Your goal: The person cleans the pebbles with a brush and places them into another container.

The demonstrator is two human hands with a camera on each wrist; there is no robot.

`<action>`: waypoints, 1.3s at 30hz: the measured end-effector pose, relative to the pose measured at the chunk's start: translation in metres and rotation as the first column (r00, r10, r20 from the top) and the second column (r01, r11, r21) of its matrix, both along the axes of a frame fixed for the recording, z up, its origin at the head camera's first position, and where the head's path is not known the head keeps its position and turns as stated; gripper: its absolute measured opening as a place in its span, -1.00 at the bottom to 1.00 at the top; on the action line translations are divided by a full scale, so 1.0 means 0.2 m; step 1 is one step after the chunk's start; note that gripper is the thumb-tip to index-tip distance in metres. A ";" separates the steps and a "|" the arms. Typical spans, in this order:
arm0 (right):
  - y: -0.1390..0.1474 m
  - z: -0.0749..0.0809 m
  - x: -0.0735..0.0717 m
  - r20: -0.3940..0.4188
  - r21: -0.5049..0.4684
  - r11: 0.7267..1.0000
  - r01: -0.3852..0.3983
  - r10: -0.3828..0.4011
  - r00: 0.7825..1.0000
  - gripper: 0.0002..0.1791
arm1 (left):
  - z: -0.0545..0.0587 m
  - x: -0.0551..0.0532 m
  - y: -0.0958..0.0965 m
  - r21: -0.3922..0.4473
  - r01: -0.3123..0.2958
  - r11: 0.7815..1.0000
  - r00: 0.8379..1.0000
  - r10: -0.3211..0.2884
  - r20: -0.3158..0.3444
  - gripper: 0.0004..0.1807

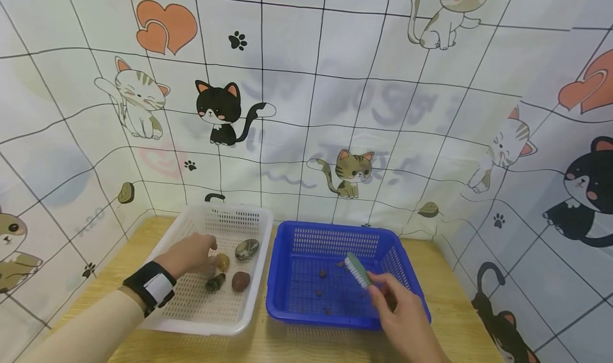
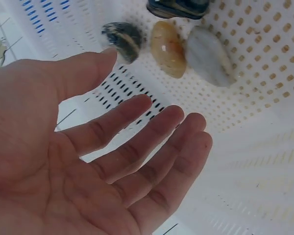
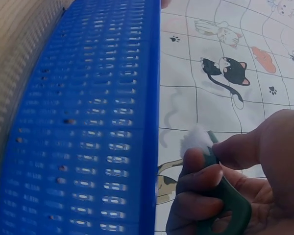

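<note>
My left hand (image 1: 189, 254) hovers over the white basket (image 1: 191, 327); its fingers are loosely spread and hold nothing, as the left wrist view shows. Beneath it lie smooth stones: a yellow one (image 1: 222, 262), a dark green one (image 1: 215, 282), a reddish-brown one (image 1: 240, 281) and a dark patterned one (image 1: 246, 249). A pale grey stone (image 2: 208, 56) beside the yellow one shows in the left wrist view. Above the blue basket (image 1: 335, 320), my right hand (image 1: 404, 312) grips a green scrub brush (image 1: 358, 271) by its handle, white bristles facing left.
Small brown bits (image 1: 322, 273) are scattered over the blue basket's floor. Both baskets stand side by side on a wooden table (image 1: 455, 288), the white one at left. A cat-print sheet (image 1: 297, 113) hangs right behind them and along both sides.
</note>
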State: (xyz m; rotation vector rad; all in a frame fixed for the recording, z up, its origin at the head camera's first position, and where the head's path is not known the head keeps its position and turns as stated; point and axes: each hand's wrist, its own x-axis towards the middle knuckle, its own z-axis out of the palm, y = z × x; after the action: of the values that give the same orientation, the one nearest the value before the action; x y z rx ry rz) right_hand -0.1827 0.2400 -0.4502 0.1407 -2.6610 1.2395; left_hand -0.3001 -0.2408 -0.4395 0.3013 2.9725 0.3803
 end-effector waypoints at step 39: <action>0.09 0.18 -0.41 0.109 0.484 0.851 -0.205 0.174 0.979 -0.82 | 0.18 0.33 0.21 0.105 0.194 0.975 0.938 -0.153 -0.311 -0.53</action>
State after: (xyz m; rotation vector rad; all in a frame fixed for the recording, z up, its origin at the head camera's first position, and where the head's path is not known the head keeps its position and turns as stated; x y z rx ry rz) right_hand -0.2651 0.2586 -0.4134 0.4580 -3.0204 0.5770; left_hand -0.2331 -0.1980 -0.4041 0.6915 3.1841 0.5597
